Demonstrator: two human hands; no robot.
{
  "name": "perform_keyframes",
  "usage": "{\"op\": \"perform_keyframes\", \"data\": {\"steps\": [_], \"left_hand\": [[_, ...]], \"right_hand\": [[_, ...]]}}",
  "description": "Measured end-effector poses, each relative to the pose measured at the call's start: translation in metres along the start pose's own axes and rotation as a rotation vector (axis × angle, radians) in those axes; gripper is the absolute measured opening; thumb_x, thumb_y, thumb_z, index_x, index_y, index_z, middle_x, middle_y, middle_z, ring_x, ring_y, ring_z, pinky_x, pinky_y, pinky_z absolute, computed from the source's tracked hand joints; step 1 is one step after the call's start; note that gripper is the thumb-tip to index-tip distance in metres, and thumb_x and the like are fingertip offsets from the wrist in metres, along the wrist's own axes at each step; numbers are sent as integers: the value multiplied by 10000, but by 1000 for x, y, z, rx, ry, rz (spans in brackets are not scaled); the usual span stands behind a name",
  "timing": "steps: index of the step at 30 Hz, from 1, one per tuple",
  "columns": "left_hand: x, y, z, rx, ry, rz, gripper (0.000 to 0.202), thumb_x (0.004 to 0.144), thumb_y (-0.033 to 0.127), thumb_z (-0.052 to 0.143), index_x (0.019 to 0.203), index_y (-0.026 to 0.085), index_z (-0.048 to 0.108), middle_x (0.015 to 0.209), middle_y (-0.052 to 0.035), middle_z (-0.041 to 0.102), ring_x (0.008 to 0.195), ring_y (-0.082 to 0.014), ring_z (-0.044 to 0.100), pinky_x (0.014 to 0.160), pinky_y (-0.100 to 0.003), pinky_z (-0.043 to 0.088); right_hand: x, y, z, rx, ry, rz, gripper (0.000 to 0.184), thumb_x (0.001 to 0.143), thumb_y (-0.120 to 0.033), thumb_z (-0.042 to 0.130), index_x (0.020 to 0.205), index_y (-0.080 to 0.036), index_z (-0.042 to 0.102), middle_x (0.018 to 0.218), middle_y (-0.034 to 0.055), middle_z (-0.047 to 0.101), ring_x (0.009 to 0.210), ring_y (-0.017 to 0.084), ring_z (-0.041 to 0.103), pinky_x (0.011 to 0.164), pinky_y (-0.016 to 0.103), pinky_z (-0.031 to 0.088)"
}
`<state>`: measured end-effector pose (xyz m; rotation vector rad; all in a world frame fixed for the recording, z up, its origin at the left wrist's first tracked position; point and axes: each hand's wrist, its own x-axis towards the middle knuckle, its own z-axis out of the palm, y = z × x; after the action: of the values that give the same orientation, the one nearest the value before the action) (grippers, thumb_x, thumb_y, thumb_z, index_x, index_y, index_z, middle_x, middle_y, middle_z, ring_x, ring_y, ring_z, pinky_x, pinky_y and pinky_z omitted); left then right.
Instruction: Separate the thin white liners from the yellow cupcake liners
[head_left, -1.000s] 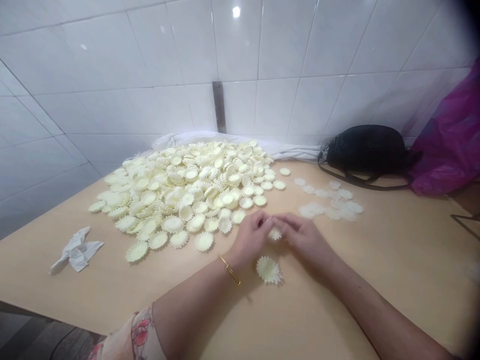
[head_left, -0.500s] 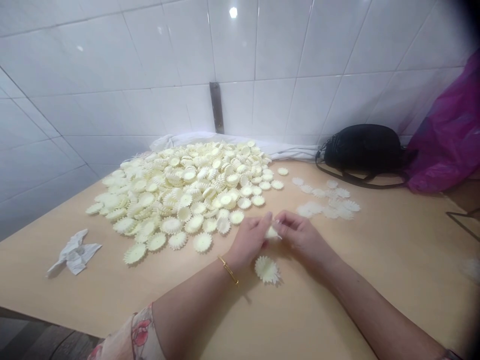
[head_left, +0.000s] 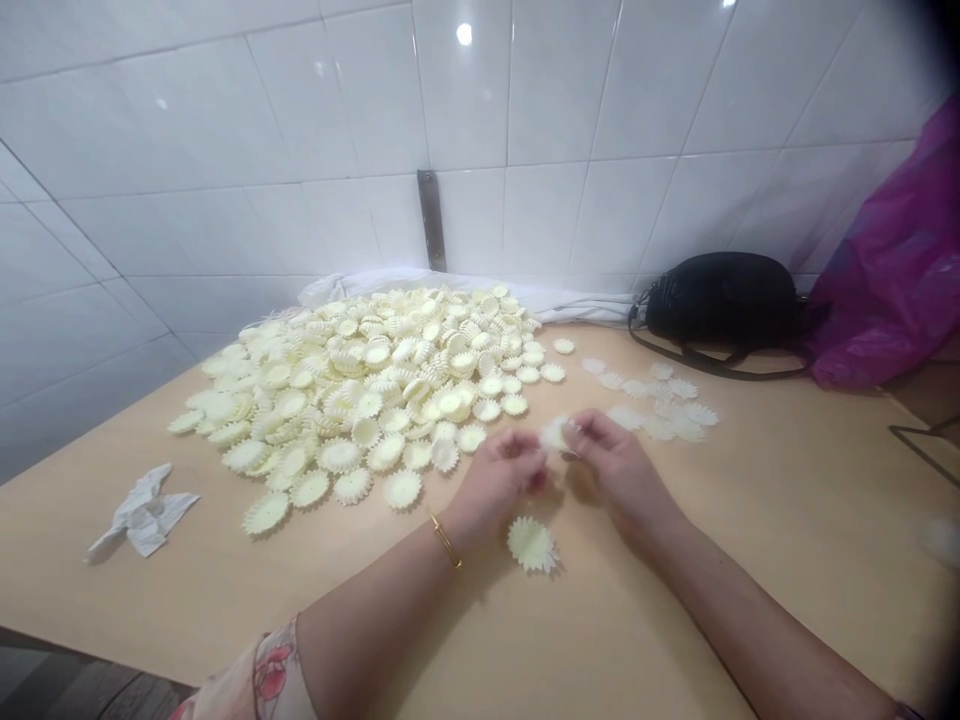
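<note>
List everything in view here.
table: one, tan, under everything
fluted discs: many, cream, central heap
flat discs: several, whitish, right of heap
loose disc: one, cream, below hands
held disc: one, cream, between hands
tissue: one, white, left
handbag: one, black, by wall
plastic bag: one, magenta, far right
cloth: one, white, along wall
tiles: many, white, wall
bangle: one, gold, left wrist
sleeve: one, floral, left arm
left hand: one, pinching held disc
right hand: one, pinching held disc

Scalloped-disc pile (head_left: 352, 390) left of bag (head_left: 720, 305)
</note>
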<state>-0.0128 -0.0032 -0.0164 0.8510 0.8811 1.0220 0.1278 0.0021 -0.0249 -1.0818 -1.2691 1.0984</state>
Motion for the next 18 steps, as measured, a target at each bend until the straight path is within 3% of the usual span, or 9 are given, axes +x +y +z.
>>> {"op": "perform_keyframes", "data": {"steps": [4,8,13,18], "left_hand": [[-2,6,2,37,103,59,132,679,120,582,803,158,555,615,13,540,492,-68,497,531,-214,397],[1,6,-3,112,-5,31,118,686,216,632,745,148,555,594,13,522,494,-71,486,517,-215,385],[5,2,-7,57,31,32,138,668,155,632,677,150,495,567,30,507,471,-50,449,510,-199,362],[2,2,-3,-62,48,40,153,676,149,632,676,148,479,579,20,516,501,-64,476,518,-201,368]], "right_hand": [[-1,-3,0,-115,-84,32,268,755,-464,587,699,-208,530,585,-30,506,515,112,439,493,243,364],[-3,-4,0,-125,-188,67,288,751,-481,583,710,-198,545,615,-9,543,545,129,478,488,246,379],[-4,-6,1,41,-210,139,316,746,-504,584,754,-188,580,645,0,579,589,130,525,559,262,428],[-6,-9,7,224,-267,196,283,611,-406,741,713,-185,596,684,8,640,689,169,597,672,308,455]]}}
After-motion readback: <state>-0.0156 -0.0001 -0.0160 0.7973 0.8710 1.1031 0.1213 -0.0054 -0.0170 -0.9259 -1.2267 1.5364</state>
